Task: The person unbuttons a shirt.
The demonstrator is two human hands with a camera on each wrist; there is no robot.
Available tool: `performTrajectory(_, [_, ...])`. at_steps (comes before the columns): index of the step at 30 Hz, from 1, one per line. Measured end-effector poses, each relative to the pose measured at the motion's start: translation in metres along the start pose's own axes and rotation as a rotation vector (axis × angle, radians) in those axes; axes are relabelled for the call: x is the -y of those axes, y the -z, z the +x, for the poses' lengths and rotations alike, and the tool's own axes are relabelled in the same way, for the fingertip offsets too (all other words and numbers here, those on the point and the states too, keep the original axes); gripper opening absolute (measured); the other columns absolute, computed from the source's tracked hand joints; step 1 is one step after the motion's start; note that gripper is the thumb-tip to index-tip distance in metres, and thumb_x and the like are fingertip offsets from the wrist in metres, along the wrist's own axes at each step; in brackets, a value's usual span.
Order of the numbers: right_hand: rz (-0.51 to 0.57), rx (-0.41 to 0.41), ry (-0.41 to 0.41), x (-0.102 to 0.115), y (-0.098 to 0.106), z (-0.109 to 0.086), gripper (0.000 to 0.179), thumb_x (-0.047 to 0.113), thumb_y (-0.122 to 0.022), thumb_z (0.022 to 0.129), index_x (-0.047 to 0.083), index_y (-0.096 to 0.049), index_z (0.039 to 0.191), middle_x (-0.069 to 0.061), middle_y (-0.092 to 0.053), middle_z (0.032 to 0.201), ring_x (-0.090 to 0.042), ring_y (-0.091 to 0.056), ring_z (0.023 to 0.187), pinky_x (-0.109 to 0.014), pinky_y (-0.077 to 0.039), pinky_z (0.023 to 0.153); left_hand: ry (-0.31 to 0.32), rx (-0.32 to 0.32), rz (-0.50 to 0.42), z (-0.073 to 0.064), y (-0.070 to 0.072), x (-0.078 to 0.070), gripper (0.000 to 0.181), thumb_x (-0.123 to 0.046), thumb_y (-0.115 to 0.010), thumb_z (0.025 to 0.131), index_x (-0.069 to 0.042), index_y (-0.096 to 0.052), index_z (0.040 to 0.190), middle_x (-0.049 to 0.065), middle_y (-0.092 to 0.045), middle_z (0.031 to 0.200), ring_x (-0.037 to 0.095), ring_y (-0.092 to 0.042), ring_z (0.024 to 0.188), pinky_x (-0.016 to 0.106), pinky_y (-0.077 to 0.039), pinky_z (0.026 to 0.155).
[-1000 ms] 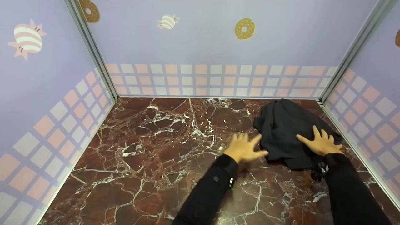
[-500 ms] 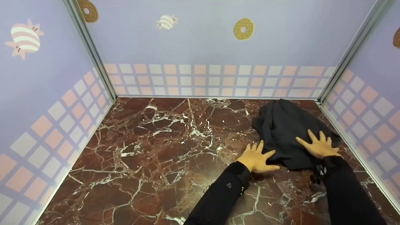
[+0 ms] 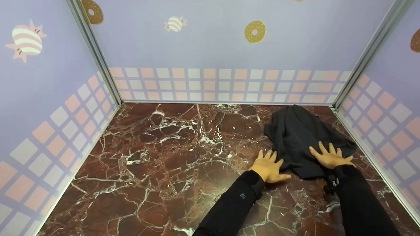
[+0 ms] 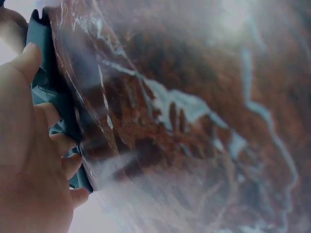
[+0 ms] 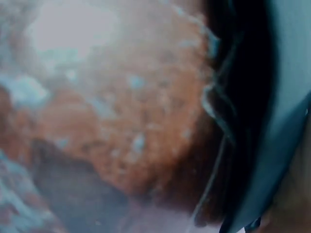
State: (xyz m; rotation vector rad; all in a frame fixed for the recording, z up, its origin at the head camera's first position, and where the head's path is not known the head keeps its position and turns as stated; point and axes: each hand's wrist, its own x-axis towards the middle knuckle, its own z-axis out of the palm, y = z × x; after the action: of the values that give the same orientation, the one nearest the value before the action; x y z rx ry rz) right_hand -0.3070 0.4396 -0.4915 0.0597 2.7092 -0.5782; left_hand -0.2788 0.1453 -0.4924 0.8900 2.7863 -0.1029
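Note:
A dark grey cloth, rumpled and partly folded over itself, lies at the far right of the marbled surface. My right hand rests on its near right part, fingers spread and straight. At the cloth's near left edge is my left hand, fingers spread, fingertips close beside the fabric. In the left wrist view the left hand shows its fingers in front of the cloth. The right wrist view shows a blurred edge of the cloth; the right hand is mostly out of that frame.
The dark red marbled tabletop has white veins. A lilac back wall with checks and printed doughnuts stands behind it. Side walls close in left and right, the right one close to the cloth.
My left hand has moved right and nearer to me, to the cloth's near left edge. My right hand has slid slightly toward me over the cloth, which stays almost in place.

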Motion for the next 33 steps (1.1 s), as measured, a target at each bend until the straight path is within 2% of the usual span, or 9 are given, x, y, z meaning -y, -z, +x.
performTrajectory(5, [-0.044,-0.035,0.006,0.003,-0.005,0.000,0.100,0.075,-0.020,0.102,-0.002,-0.001,0.162,-0.046,0.015,0.156,-0.073,0.017,0.135,-0.088,0.018,0.093,0.006,-0.023,0.061,0.002,0.000,-0.003,0.078,-0.079,-0.029,0.098,-0.034,-0.036,0.161,-0.001,-0.027,0.168,0.018,-0.020,0.156,0.045,-0.014,0.126])
performTrajectory(8, [-0.062,-0.047,0.023,0.004,-0.008,0.000,0.098,0.073,-0.020,0.103,-0.003,-0.002,0.162,-0.047,0.014,0.156,-0.073,0.016,0.136,-0.088,0.015,0.096,-0.003,-0.080,0.114,0.005,0.002,-0.004,0.071,-0.074,-0.027,0.101,-0.031,-0.051,0.153,-0.004,-0.041,0.162,0.018,-0.028,0.153,0.046,-0.018,0.124])
performTrajectory(11, [-0.067,-0.053,0.050,0.010,-0.011,0.001,0.096,0.071,-0.021,0.104,-0.002,-0.004,0.163,-0.046,0.011,0.157,-0.072,0.014,0.138,-0.087,0.011,0.100,-0.017,-0.205,0.184,0.009,0.004,0.000,0.060,-0.067,-0.033,0.105,-0.029,-0.071,0.133,-0.005,-0.062,0.142,0.020,-0.048,0.138,0.045,-0.031,0.117])
performTrajectory(14, [-0.069,-0.062,0.082,0.016,-0.015,0.003,0.093,0.070,-0.025,0.105,0.001,-0.006,0.164,-0.044,0.009,0.159,-0.070,0.013,0.140,-0.085,0.009,0.103,-0.020,-0.368,0.238,0.013,0.003,0.010,0.048,-0.065,-0.049,0.101,-0.029,-0.077,0.118,-0.005,-0.069,0.122,0.018,-0.057,0.117,0.040,-0.041,0.103])
performTrajectory(16, [-0.077,-0.073,0.099,0.020,-0.018,0.004,0.092,0.070,-0.026,0.105,0.002,-0.007,0.164,-0.042,0.008,0.160,-0.069,0.012,0.141,-0.084,0.008,0.104,-0.009,-0.464,0.241,0.015,0.002,0.018,0.051,-0.068,-0.062,0.093,-0.028,-0.073,0.122,-0.003,-0.065,0.121,0.020,-0.057,0.113,0.038,-0.043,0.096])
performTrajectory(18, [-0.084,-0.084,0.113,0.021,-0.021,0.005,0.092,0.070,-0.027,0.104,0.003,-0.009,0.165,-0.041,0.007,0.161,-0.068,0.011,0.142,-0.084,0.009,0.104,0.000,-0.522,0.208,0.017,0.001,0.025,0.068,-0.073,-0.069,0.084,-0.028,-0.065,0.135,0.002,-0.058,0.133,0.023,-0.054,0.121,0.039,-0.044,0.100])
performTrajectory(22, [-0.101,-0.106,0.137,0.026,-0.028,0.008,0.094,0.072,-0.032,0.103,0.005,-0.012,0.165,-0.040,0.003,0.163,-0.067,0.009,0.143,-0.083,0.008,0.105,-0.001,-0.500,0.150,0.014,0.001,0.037,0.104,-0.081,-0.072,0.076,-0.032,-0.037,0.161,0.012,-0.032,0.164,0.034,-0.035,0.147,0.051,-0.033,0.118])
performTrajectory(25, [-0.120,-0.106,0.159,0.034,-0.033,0.010,0.095,0.073,-0.035,0.101,0.006,-0.014,0.165,-0.038,0.001,0.164,-0.066,0.006,0.144,-0.083,0.007,0.107,-0.011,-0.433,0.162,0.011,0.003,0.043,0.112,-0.085,-0.066,0.076,-0.035,-0.022,0.165,0.010,-0.013,0.172,0.034,-0.021,0.155,0.054,-0.024,0.122])
performTrajectory(33, [-0.167,-0.108,0.257,0.053,-0.052,0.027,0.096,0.077,-0.036,0.098,0.011,-0.017,0.166,-0.033,-0.002,0.167,-0.062,0.003,0.148,-0.082,0.003,0.108,-0.020,-0.380,0.130,0.008,0.003,0.056,0.113,-0.092,-0.055,0.076,-0.034,-0.020,0.166,0.007,-0.011,0.173,0.033,-0.014,0.157,0.056,-0.016,0.124])
